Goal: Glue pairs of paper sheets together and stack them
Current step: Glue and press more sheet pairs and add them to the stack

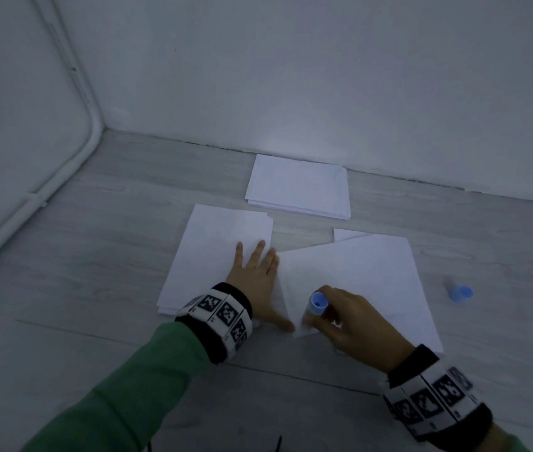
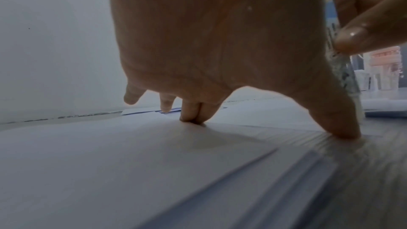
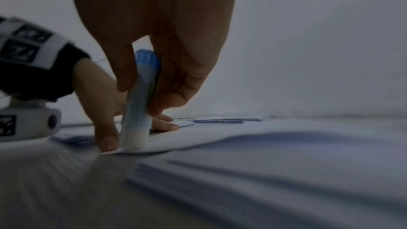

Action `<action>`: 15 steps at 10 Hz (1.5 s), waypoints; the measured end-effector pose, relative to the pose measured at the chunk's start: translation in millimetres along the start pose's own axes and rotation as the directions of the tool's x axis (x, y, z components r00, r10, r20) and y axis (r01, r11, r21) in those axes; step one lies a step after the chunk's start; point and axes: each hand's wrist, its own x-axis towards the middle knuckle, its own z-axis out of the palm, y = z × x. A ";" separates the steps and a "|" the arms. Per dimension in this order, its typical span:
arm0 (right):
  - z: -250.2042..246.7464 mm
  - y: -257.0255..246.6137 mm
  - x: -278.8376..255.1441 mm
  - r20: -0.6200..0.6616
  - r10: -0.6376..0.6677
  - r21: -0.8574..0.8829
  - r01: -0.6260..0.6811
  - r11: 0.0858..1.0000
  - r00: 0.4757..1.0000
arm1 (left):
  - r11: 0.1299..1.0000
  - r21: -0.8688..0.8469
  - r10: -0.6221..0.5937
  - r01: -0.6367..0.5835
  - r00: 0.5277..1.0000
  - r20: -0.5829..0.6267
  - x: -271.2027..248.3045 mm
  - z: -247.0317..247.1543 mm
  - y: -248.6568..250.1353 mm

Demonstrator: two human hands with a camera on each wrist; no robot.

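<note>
Head view: the person is working on a grey wood-look floor (image 1: 95, 288) in a corner. The left hand (image 1: 253, 277) lies flat with fingers straight and spread, partly on the left pile (image 1: 219, 249) of paper, thumb stretched out to the near corner of a loose sheet (image 1: 356, 282). That sheet lies skewed over the right pile (image 1: 421, 321). The right hand (image 1: 353, 321) is curled round a glue stick (image 1: 315, 306), blue end up, tip down on that same corner. A third stack (image 1: 297, 185) sits further back by the wall, well apart from both hands. The blue cap (image 1: 460, 291) lies on the floor to the right of the piles.

Left wrist view: hand (image 2: 209, 41) is open, fingertips (image 2: 191, 116) pressing on paper, thumb (image 2: 339, 124) planted at the sheet's edge. Another finger of the right hand shows top right, next to the stick.

Right wrist view: hand (image 3: 158, 32) pinches the stick (image 3: 141, 102) between thumb and fingers, held nearly upright, its white end touching the sheet (image 3: 220, 137) corner. The left thumb (image 3: 105, 137) is just beside it, holding the paper down. Pretty dim and blurry lower down, so can't tell much about the pile there.
</note>
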 end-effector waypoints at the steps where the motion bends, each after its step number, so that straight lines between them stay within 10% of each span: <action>1: -4.6 6.4 -5.1 -0.087 0.061 0.096 -0.052 0.994 0.994 | 1.000 -0.004 -0.002 0.002 1.000 0.023 -0.1 -0.2 0.6; 5: -26.9 37.9 -31.8 -0.261 0.210 -0.018 -0.222 0.975 0.942 | 0.999 -0.021 -0.033 0.035 0.996 0.080 1.4 -3.8 3.7; 9: -66.4 81.0 -37.5 -0.517 0.389 0.032 -0.437 0.899 0.763 | 0.999 -0.003 -0.036 0.036 0.996 0.085 0.4 -4.0 4.2; 12: -20.5 12.3 72.7 -0.321 0.183 0.068 -0.170 0.983 0.929 | 0.998 -0.014 -0.053 0.054 0.997 0.056 -3.1 -8.3 6.7; 15: -0.8 20.4 93.0 -0.171 0.176 -0.023 -0.182 0.983 0.969 | 0.999 0.010 -0.051 0.050 0.998 0.048 -1.5 -7.2 7.1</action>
